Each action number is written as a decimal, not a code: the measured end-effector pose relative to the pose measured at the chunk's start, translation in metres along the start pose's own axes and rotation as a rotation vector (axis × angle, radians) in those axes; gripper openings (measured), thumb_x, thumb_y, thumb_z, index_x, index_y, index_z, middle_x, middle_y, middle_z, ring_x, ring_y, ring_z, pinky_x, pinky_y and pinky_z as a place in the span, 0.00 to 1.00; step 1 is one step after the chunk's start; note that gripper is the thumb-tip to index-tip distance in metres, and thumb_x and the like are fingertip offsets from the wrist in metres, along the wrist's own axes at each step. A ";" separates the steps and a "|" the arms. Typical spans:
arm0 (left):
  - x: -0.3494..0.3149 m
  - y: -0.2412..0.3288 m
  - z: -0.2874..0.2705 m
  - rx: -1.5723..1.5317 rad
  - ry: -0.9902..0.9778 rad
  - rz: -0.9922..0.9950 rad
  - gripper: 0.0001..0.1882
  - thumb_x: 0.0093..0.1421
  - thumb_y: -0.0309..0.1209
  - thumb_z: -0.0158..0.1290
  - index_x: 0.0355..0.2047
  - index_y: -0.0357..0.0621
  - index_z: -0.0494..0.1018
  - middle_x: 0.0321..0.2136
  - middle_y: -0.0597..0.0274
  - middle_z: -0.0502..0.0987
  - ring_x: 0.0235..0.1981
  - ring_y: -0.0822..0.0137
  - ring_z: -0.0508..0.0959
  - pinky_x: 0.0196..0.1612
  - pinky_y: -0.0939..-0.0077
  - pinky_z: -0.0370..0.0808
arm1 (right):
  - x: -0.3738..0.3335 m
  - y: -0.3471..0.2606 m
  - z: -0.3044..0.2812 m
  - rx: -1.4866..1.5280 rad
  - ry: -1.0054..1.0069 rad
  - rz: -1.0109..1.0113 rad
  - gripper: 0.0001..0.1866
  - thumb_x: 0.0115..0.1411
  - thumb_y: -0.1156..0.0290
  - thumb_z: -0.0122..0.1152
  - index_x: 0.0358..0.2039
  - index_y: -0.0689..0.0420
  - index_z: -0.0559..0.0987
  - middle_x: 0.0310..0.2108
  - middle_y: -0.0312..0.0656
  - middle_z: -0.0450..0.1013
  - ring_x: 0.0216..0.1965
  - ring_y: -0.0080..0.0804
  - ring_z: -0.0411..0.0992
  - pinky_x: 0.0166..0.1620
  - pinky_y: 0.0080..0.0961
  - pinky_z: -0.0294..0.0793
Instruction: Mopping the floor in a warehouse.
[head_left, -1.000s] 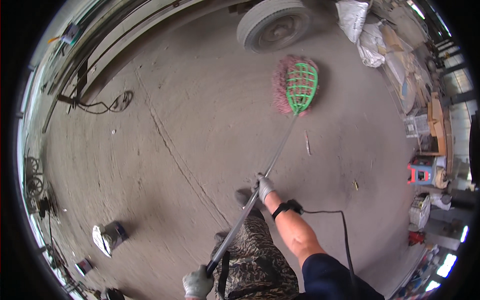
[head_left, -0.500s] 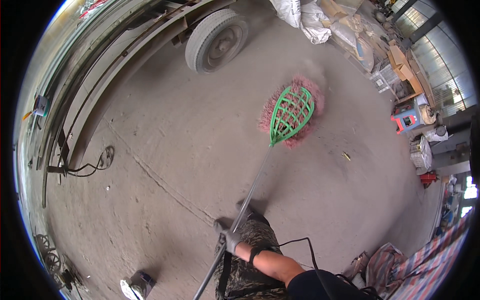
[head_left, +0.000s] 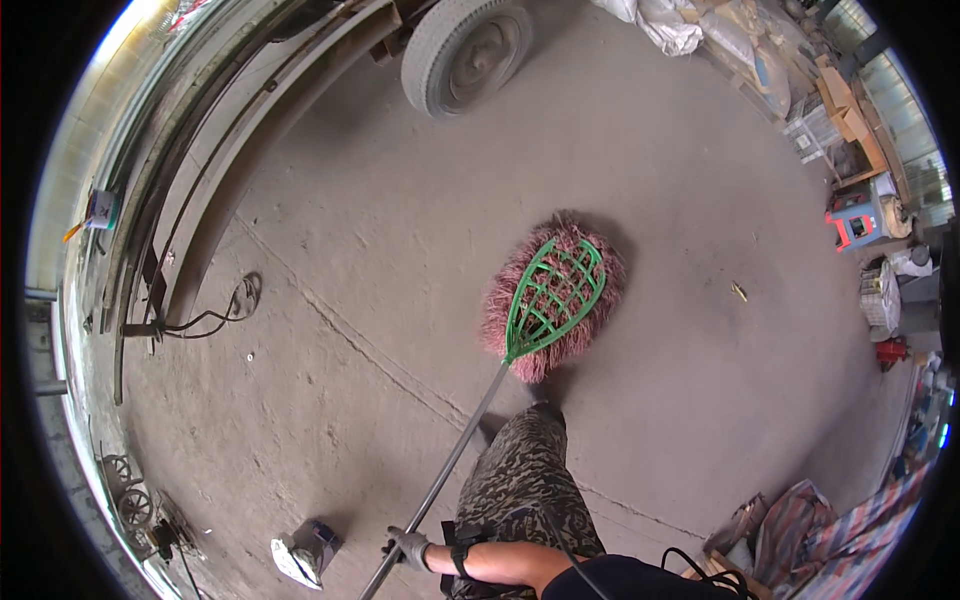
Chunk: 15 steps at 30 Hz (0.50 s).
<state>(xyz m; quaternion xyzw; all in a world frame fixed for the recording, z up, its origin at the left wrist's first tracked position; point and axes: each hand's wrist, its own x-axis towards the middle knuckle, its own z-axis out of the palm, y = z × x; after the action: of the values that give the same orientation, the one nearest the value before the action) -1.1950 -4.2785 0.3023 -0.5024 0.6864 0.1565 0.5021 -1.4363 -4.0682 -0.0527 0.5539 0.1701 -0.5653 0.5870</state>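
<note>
My right hand [head_left: 408, 548], in a grey glove, is closed around the grey metal handle of a dust mop [head_left: 455, 452]. The handle slants up and to the right from the lower edge. At its far end a green openwork plastic frame [head_left: 514, 322] lies over a shaggy dusty-pink mop head [head_left: 606, 320], which is on the concrete floor just ahead of my foot. My right arm reaches leftward across my camouflage trousers. My left hand is out of the picture, and so is the lower end of the handle.
A wheel [head_left: 468, 55] and long metal beams [head_left: 215, 150] stand ahead and left. A cable [head_left: 215, 318] loops nearby. A box-like thing [head_left: 305, 550] sits lower left. A small yellowish scrap [head_left: 738, 291] lies right of the mop. Striped sheeting [head_left: 850, 535] and cartons [head_left: 850, 125] line the right side.
The mop head has come back toward me and slightly left. My right hand, still round the handle, has moved down and left. The view has shifted a little.
</note>
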 end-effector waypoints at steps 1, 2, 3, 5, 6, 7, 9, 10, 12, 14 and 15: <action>0.008 0.015 0.006 -0.134 -0.066 -0.010 0.11 0.45 0.32 0.58 0.27 0.37 0.75 0.15 0.62 0.74 0.15 0.73 0.72 0.16 0.77 0.66 | 0.004 -0.019 -0.005 -0.014 0.072 0.002 0.13 0.54 0.62 0.55 0.32 0.57 0.66 0.22 0.41 0.65 0.21 0.38 0.70 0.27 0.40 0.76; 0.007 0.046 0.015 -0.269 -0.133 -0.020 0.10 0.46 0.32 0.58 0.26 0.38 0.74 0.14 0.63 0.73 0.13 0.73 0.71 0.14 0.77 0.65 | 0.000 -0.043 -0.009 -0.014 0.117 -0.042 0.13 0.54 0.62 0.55 0.33 0.57 0.67 0.21 0.41 0.66 0.20 0.37 0.70 0.25 0.39 0.75; -0.004 0.110 0.015 -0.224 -0.117 -0.007 0.09 0.46 0.31 0.57 0.25 0.38 0.74 0.13 0.63 0.72 0.12 0.73 0.70 0.13 0.77 0.63 | -0.005 -0.070 -0.019 -0.031 0.106 -0.103 0.12 0.54 0.63 0.54 0.34 0.57 0.69 0.20 0.41 0.66 0.20 0.36 0.70 0.22 0.35 0.74; -0.005 0.199 0.030 -0.323 -0.152 -0.029 0.09 0.46 0.31 0.56 0.25 0.38 0.74 0.12 0.64 0.70 0.11 0.74 0.68 0.12 0.76 0.62 | -0.007 -0.136 -0.047 -0.097 0.128 -0.293 0.09 0.54 0.64 0.54 0.30 0.56 0.71 0.18 0.40 0.66 0.16 0.33 0.69 0.18 0.30 0.72; 0.009 0.227 0.045 -0.474 -0.208 -0.070 0.09 0.46 0.31 0.56 0.25 0.38 0.74 0.11 0.64 0.70 0.11 0.74 0.67 0.13 0.75 0.62 | -0.012 -0.174 -0.058 -0.040 0.164 -0.341 0.10 0.54 0.63 0.54 0.28 0.57 0.71 0.15 0.39 0.66 0.14 0.31 0.68 0.16 0.28 0.68; 0.024 0.279 0.049 -0.247 -0.190 0.039 0.10 0.45 0.32 0.56 0.26 0.38 0.73 0.12 0.63 0.71 0.12 0.73 0.68 0.14 0.74 0.63 | -0.003 -0.221 -0.082 -0.146 0.322 -0.506 0.11 0.54 0.63 0.54 0.25 0.58 0.70 0.12 0.39 0.65 0.12 0.30 0.67 0.13 0.27 0.65; 0.048 0.358 0.069 -0.015 -0.166 0.303 0.14 0.44 0.35 0.57 0.26 0.36 0.73 0.13 0.59 0.71 0.15 0.71 0.70 0.18 0.71 0.66 | -0.028 -0.319 -0.110 -0.355 0.314 -0.791 0.11 0.54 0.66 0.51 0.20 0.57 0.67 0.10 0.37 0.63 0.09 0.29 0.63 0.11 0.28 0.62; 0.041 0.423 0.070 0.052 -0.149 0.340 0.17 0.44 0.37 0.57 0.29 0.35 0.72 0.15 0.54 0.72 0.17 0.66 0.72 0.20 0.68 0.67 | -0.060 -0.374 -0.102 -0.144 0.288 -0.679 0.12 0.55 0.65 0.50 0.18 0.55 0.66 0.11 0.35 0.62 0.09 0.27 0.62 0.12 0.26 0.61; 0.043 0.545 0.076 0.197 -0.064 0.711 0.20 0.48 0.45 0.49 0.32 0.41 0.69 0.24 0.44 0.74 0.30 0.46 0.74 0.34 0.57 0.70 | -0.130 -0.473 -0.096 -0.104 0.403 -1.000 0.14 0.55 0.62 0.50 0.16 0.52 0.64 0.10 0.35 0.60 0.08 0.27 0.60 0.11 0.24 0.60; 0.003 0.686 0.057 0.180 -0.076 0.701 0.23 0.45 0.44 0.53 0.35 0.37 0.69 0.26 0.42 0.73 0.32 0.48 0.74 0.35 0.61 0.70 | -0.190 -0.546 -0.109 0.105 0.231 -1.033 0.12 0.53 0.60 0.54 0.20 0.52 0.67 0.11 0.33 0.59 0.09 0.25 0.60 0.14 0.23 0.63; -0.006 0.721 0.054 0.147 -0.072 0.739 0.23 0.44 0.42 0.55 0.36 0.38 0.69 0.26 0.44 0.74 0.32 0.51 0.75 0.34 0.64 0.70 | -0.222 -0.565 -0.109 0.168 0.141 -1.029 0.12 0.54 0.60 0.53 0.19 0.50 0.66 0.11 0.32 0.59 0.10 0.24 0.60 0.16 0.23 0.64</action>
<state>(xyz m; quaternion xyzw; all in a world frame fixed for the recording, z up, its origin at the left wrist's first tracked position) -1.7770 -3.9142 0.0745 -0.1775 0.8126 0.2951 0.4702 -1.9386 -3.7277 -0.1646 0.4808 0.4133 -0.7534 0.1742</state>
